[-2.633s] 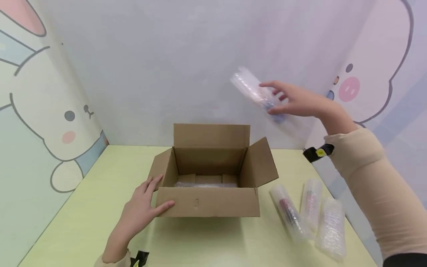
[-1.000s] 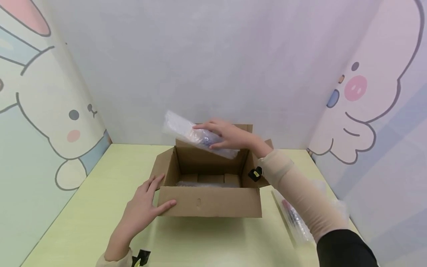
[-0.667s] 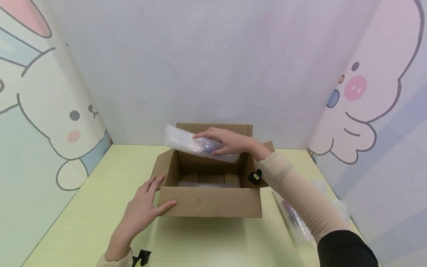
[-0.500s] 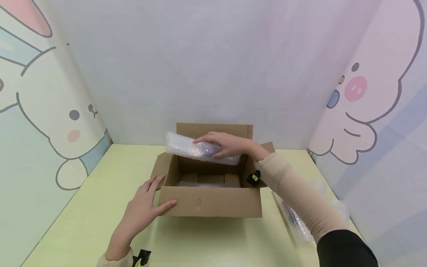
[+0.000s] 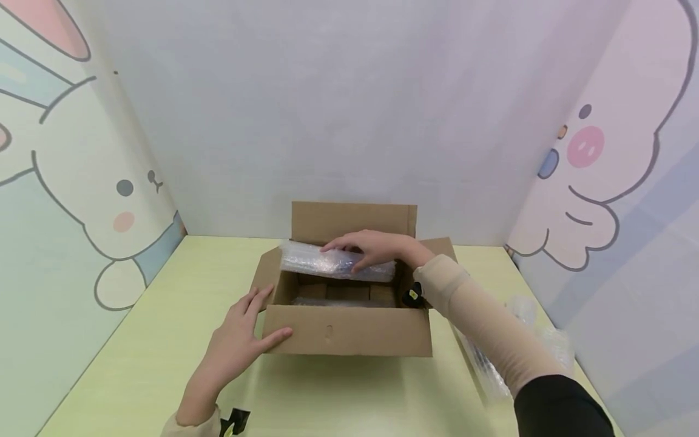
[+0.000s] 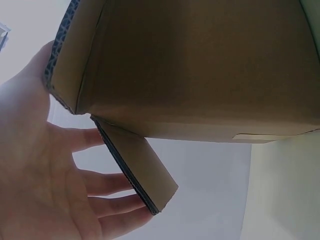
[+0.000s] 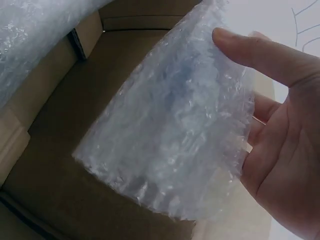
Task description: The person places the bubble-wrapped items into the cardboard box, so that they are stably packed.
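At the left, the left hand (image 5: 235,343) spreads its fairly straight fingers apart, thumb on the near flap (image 5: 355,332) and the rest behind the left flap (image 5: 266,267) of one open box (image 5: 355,218). The right hand (image 5: 377,247) pinches one bubble-wrapped packet (image 5: 306,258) between thumb and fingers across the far part of the mouth, above more bubble wrap (image 5: 344,302) inside; three other packets (image 5: 557,349) lie right, partly hidden by the sleeve (image 5: 491,328).
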A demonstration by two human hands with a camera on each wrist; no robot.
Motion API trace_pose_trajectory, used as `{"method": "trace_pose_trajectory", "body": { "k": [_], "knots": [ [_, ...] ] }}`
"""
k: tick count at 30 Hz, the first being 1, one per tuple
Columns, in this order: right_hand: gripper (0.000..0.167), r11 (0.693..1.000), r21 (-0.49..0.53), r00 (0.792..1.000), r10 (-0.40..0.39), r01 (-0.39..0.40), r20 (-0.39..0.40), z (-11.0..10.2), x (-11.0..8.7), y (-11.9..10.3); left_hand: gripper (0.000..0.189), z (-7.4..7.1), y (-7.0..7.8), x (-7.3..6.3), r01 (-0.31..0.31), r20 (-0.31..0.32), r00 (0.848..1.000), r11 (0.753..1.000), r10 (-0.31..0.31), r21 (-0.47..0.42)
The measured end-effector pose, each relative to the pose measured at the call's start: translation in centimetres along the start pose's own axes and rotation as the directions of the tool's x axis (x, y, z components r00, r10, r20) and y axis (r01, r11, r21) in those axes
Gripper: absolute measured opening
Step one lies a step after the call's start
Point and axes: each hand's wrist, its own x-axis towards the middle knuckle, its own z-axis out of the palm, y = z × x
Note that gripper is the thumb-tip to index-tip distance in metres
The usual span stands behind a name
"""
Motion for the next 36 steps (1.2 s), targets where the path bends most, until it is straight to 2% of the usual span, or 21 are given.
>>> {"method": "trace_pose_trajectory", "body": {
  "k": [9,14,22,27,31,36],
  "knots": [
    [0.072,0.98,0.186,0.996,0.059,-0.07,0.065,0.1,-0.3,1.1,0.09,0.1,0.1,0.0,0.0,0.003,1.0,1.0,0.0,-0.007],
    [0.072,0.975,0.186,0.986,0.1,-0.124,0.134,0.5,-0.1,1.4,0.089,0.2,0.1,-0.1,-0.003,-0.003,1.0,1.0,0.003,-0.006],
    [0.073,0.981,0.084,0.964,0.153,-0.174,0.218,1.6,0.8,0.9,0.089,0.1,0.1,-0.1,0.003,-0.002,1.0,1.0,-0.003,-0.011],
    [0.072,0.979,-0.06,0.948,0.203,-0.195,0.243,2.3,1.2,0.7,0.09,0.4,0.0,-0.2,0.007,0.001,1.0,1.0,-0.007,-0.015],
    [0.071,0.962,-0.206,0.941,0.227,-0.178,0.25,3.2,1.7,0.8,0.09,0.4,0.1,-0.1,0.002,-0.006,1.0,1.0,-0.002,-0.016],
    [0.072,0.936,-0.304,0.932,0.258,-0.176,0.255,4.4,2.5,0.4,0.09,0.5,0.1,-0.1,-0.003,-0.014,1.0,1.0,0.003,-0.014]
  ]
}}
